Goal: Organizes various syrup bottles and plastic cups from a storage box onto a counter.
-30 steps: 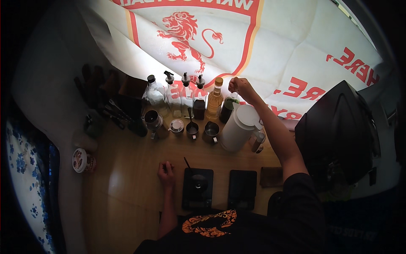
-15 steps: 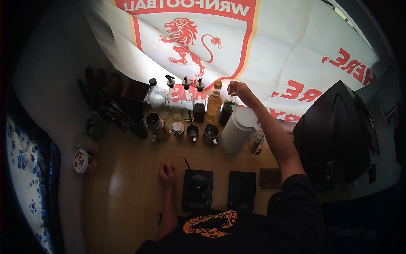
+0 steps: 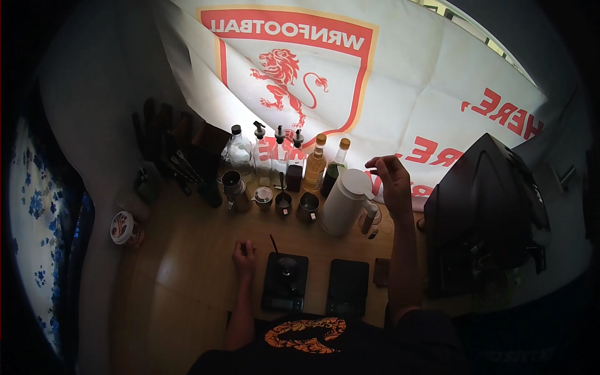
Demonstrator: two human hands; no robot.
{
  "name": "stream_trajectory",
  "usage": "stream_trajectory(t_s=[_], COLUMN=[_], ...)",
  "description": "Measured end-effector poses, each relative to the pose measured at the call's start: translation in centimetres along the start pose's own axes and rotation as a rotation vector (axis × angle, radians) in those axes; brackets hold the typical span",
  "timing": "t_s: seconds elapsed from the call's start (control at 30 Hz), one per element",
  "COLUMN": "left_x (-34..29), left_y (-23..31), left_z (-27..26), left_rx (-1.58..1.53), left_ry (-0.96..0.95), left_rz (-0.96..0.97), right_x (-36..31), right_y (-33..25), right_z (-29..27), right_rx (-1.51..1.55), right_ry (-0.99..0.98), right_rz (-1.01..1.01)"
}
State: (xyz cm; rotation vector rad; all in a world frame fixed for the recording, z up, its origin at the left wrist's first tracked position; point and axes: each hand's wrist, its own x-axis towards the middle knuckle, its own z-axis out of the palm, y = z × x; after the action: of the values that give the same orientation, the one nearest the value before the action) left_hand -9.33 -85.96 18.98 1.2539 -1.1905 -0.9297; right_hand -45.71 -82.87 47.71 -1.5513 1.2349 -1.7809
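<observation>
My right hand (image 3: 394, 180) is raised above and to the right of the white jug (image 3: 345, 203). It is open, with bent fingers pointing left and nothing visible in them. Behind the jug stand a gold-capped bottle of dark green liquid (image 3: 335, 167) and a gold-capped bottle of amber liquid (image 3: 314, 165). My left hand (image 3: 244, 256) rests on the wooden table with its fingers curled in, and nothing shows in it. Just right of it, a small dark round vessel (image 3: 287, 267) with a thin stick or spoon handle sits on a black scale (image 3: 284, 298).
A second black scale (image 3: 348, 287) and a brown block (image 3: 382, 272) lie to the right. Small metal pitchers (image 3: 308, 207), a metal cup (image 3: 234, 187) and bottles with pourers (image 3: 261, 156) line the back. A bulky black machine (image 3: 487, 212) stands right; a lidded tub (image 3: 125, 229) stands left.
My right hand has come off the top of the green bottle and moved right and down toward me. The bottle's gold cap is now visible. My left hand stays put; the view has shifted slightly.
</observation>
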Motion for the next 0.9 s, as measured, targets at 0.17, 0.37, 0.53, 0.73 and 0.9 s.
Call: stream_trajectory(t_s=[0.17,0.37,0.53,0.73,0.9], left_x=[-0.7,-2.1,-6.6,-12.9,-20.4], left_y=[-0.7,0.2,1.0,1.4,2.0], left_z=[-1.5,-1.7,-2.9,-6.0,-9.2], left_rx=[-0.029,-0.231,-0.172,-0.034,0.07], left_ry=[0.018,-0.023,0.084,0.261,0.425], left_rz=[-0.042,-0.16,-0.173,-0.173,-0.226], right_x=[-12.1,-18.2,-19.1,-18.7,-19.8], right_y=[2.1,2.7,4.0,3.6,3.4], right_z=[5.3,6.9,6.2,4.6,3.1], right_rx=[0.249,0.2,0.317,0.354,0.484], right_ry=[-0.331,-0.407,-0.481,-0.626,-0.71], right_rz=[0.252,0.457,0.524,0.491,0.503])
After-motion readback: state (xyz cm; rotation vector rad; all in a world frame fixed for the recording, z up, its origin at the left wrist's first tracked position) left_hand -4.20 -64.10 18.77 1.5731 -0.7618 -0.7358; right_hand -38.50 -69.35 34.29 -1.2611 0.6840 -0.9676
